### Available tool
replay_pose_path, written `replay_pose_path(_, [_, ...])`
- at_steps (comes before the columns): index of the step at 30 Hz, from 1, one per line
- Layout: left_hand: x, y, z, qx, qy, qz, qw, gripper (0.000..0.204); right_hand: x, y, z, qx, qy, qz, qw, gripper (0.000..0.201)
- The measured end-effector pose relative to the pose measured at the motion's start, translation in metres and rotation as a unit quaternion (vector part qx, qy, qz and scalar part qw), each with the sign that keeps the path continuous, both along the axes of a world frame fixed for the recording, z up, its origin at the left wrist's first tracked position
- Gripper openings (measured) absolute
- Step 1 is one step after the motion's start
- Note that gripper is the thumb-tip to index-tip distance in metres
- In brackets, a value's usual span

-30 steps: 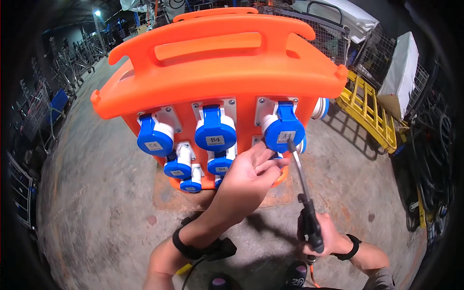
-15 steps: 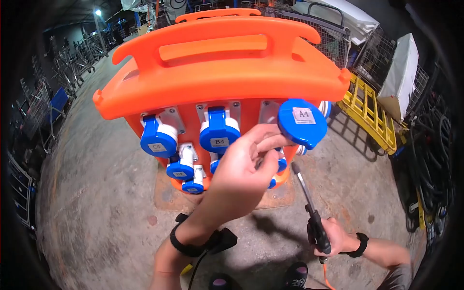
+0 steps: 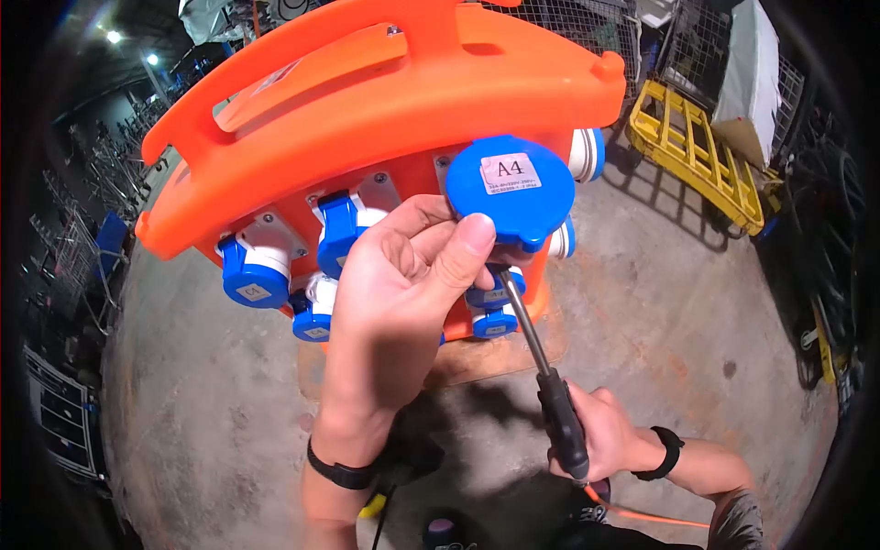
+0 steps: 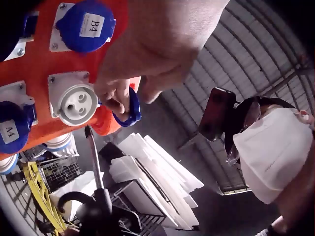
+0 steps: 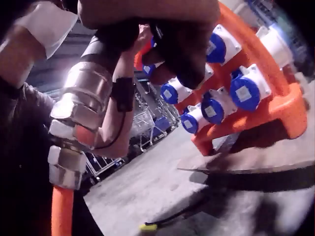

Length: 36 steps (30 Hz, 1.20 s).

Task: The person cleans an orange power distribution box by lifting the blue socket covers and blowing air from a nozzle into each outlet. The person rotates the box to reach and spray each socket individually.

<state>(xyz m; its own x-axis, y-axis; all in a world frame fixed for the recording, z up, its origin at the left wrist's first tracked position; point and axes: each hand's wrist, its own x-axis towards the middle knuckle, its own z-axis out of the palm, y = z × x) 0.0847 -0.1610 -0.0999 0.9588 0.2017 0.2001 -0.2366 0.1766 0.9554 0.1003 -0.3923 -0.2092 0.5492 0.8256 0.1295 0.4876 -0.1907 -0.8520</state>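
My left hand (image 3: 394,289) pinches the raised blue socket cap (image 3: 536,206) labelled A4 between thumb and fingers. Under it, the left wrist view shows the white round socket (image 4: 78,104) with its pin holes exposed. My right hand (image 3: 600,435) grips a black air blow gun (image 3: 561,417) with a long metal nozzle, whose tip comes close below that socket's rim. An orange hose (image 5: 62,209) runs from metal fittings at the gun's base. The sockets sit on an orange power distribution box (image 3: 367,105) with a moulded top handle.
Other capped sockets, such as C4 (image 3: 254,280), line the box's side. A yellow metal frame (image 3: 701,156) and wire mesh cages stand at the right, with coiled black cables beyond. Trolleys (image 3: 82,247) stand at the left on the concrete floor (image 3: 220,394).
My left hand has lifted the A4 cap from its socket and holds it raised. The blow gun's nozzle swung away, then came back up under the cap. The head view has shifted closer.
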Motion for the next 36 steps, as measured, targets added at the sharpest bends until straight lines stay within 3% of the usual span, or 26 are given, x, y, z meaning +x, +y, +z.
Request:
replay_pose_path(3, [0.001, -0.001, -0.002, -0.013, -0.017, -0.016, 1.0, 0.031, 0.002, 0.006, 0.009, -0.005, 0.0, -0.033, 0.999, 0.044])
replay_pose_path(5, [0.001, -0.004, -0.003, 0.021, -0.006, 0.036, 0.999, 0.037, 0.002, 0.007, 0.007, -0.003, 0.023, -0.059, 0.998, 0.043])
replay_pose_path(9, [0.002, -0.004, -0.012, 0.055, -0.028, 0.056, 0.996, 0.039, -0.003, 0.009, 0.003, 0.016, 0.033, -0.094, 0.995, 0.041])
replay_pose_path(12, [0.004, -0.006, -0.019, 0.139, -0.052, 0.12, 0.982, 0.044, -0.007, 0.006, -0.001, 0.003, 0.045, -0.106, 0.993, 0.041])
replay_pose_path(14, [0.008, -0.007, -0.024, 0.171, -0.133, 0.204, 0.955, 0.05, -0.009, 0.006, -0.006, -0.008, 0.053, -0.105, 0.993, 0.042])
replay_pose_path(15, [0.01, -0.006, -0.026, 0.17, -0.133, 0.205, 0.955, 0.05, -0.01, 0.008, -0.008, -0.015, 0.064, -0.099, 0.993, 0.043])
replay_pose_path(18, [0.015, -0.002, -0.036, 0.307, -0.149, 0.241, 0.909, 0.061, -0.012, 0.014, -0.007, -0.032, 0.091, -0.082, 0.992, 0.044])
replay_pose_path(22, [0.012, -0.001, -0.032, 0.323, -0.092, 0.194, 0.922, 0.066, -0.013, 0.016, -0.009, -0.045, 0.103, -0.069, 0.991, 0.045])
replay_pose_path(30, [0.01, 0.003, -0.026, 0.359, -0.114, 0.159, 0.913, 0.069, -0.015, 0.011, 0.001, -0.066, 0.078, -0.018, 0.995, 0.046])
replay_pose_path(36, [0.009, 0.003, -0.027, 0.345, -0.13, 0.155, 0.916, 0.068, -0.002, 0.015, 0.005, 0.035, 0.023, -0.039, 0.998, 0.043])
